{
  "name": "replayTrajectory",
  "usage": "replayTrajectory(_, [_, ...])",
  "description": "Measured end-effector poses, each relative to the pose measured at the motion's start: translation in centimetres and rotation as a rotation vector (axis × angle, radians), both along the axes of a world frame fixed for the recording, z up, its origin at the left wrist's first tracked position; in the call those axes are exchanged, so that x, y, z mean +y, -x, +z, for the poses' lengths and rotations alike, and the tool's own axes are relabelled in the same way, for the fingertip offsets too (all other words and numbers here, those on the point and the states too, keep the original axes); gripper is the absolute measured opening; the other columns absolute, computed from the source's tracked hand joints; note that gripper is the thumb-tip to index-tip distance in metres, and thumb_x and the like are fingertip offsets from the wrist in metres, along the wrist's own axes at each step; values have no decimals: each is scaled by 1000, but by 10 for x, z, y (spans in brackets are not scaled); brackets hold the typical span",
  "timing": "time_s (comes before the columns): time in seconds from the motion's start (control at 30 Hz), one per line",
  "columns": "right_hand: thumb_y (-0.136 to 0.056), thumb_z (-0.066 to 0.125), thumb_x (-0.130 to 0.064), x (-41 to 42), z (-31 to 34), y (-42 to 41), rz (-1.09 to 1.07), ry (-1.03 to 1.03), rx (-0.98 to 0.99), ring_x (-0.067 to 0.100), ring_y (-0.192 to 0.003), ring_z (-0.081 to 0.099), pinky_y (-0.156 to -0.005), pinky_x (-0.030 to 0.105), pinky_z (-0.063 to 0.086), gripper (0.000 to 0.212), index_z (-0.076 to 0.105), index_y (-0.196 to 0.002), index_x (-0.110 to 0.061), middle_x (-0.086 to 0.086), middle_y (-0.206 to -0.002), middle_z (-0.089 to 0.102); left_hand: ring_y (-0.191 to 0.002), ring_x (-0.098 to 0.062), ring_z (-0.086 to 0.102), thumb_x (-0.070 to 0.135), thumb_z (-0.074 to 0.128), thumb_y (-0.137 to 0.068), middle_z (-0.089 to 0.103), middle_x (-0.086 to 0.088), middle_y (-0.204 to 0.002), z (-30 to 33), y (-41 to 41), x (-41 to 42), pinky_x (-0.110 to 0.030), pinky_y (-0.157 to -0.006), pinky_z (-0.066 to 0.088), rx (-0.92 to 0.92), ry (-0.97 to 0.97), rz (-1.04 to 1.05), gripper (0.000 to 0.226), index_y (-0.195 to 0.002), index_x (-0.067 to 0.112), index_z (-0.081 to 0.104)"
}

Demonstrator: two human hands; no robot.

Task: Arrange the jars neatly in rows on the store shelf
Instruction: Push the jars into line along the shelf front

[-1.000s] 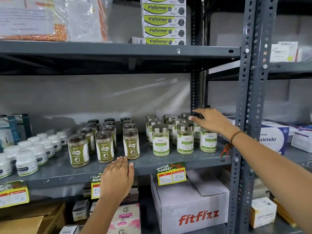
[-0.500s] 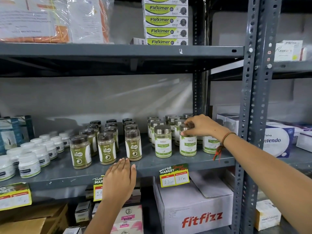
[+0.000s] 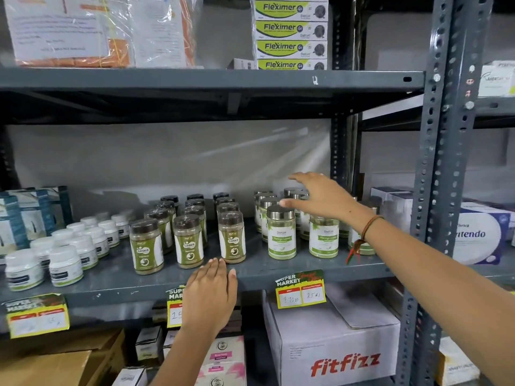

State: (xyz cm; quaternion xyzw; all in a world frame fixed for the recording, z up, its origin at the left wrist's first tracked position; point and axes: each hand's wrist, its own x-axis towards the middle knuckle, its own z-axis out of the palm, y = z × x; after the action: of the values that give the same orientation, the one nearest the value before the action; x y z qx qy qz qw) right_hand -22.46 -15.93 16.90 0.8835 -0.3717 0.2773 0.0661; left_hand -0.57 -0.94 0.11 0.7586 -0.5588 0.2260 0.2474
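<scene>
Silver-lid jars (image 3: 281,232) sit on the shelf (image 3: 320,267) right under my right hand (image 3: 323,197), in about 3 files running front to back. Front row is uneven: the jar under my thumb stands clear, the next one (image 3: 323,236) is below my palm, a 3rd is mostly hidden behind my wrist.

Right hand is released, fingers spread, hovering over the lids, gripping nothing. Left hand (image 3: 209,291) is flat and empty, resting on the shelf lip just in front of the brown-lid jars (image 3: 232,236).

Step, as I read it: pick the next silver-lid jar to square up. Do it well:
- Pinch by the lid, slide rather than lift; these are tall and look tippy.
- Line the labels up with the front jar, keep gaps even.
- Work back to front so my wrist doesn't sweep the front row.

Room:
- Open lane between the 2 jar groups, left of my right hand; good for shifting sideways.
- Bare strip of shelf ahead of the front row, but the edge is close; don't pull jars past the price tag (image 3: 301,291).
- Upright post (image 3: 443,190) crowds my forearm on the right, so little swing there.
- Plenty of headroom above the lids.
</scene>
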Motion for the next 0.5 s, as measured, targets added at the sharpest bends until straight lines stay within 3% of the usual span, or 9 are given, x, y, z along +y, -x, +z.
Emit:
replayTrajectory(0.17, [-83, 57, -66, 23, -3, -67, 191, -16, 137, 24, -134, 46, -107, 45, 41, 77, 42, -147, -24, 4, -149, 48, -114, -22, 60, 40, 31, -95, 66, -10, -121, -2, -2, -2, -38, -99, 46, -10, 9, -2, 51, -119, 7, 62])
replayTrajectory(0.33, [-89, 62, -51, 29, -13, -115, 243, -80, 314, 29, -136, 41, -109, 41, 37, 76, 34, -151, -19, 12, -150, 42, -116, -20, 58, 42, 29, -95, 65, -8, -123, -3, -3, -4, -37, -100, 44, -9, 22, 1, 53, -120, 9, 61])
replayTrajectory(0.5, [-87, 66, -47, 27, -16, -131, 222, -159, 303, 30, -132, 46, -102, 41, 42, 69, 43, -146, -20, 10, -145, 50, -113, -20, 60, 41, 32, -94, 67, -8, -120, -4, -4, -5, -37, -99, 45, -12, 29, 3, 50, -118, 9, 63])
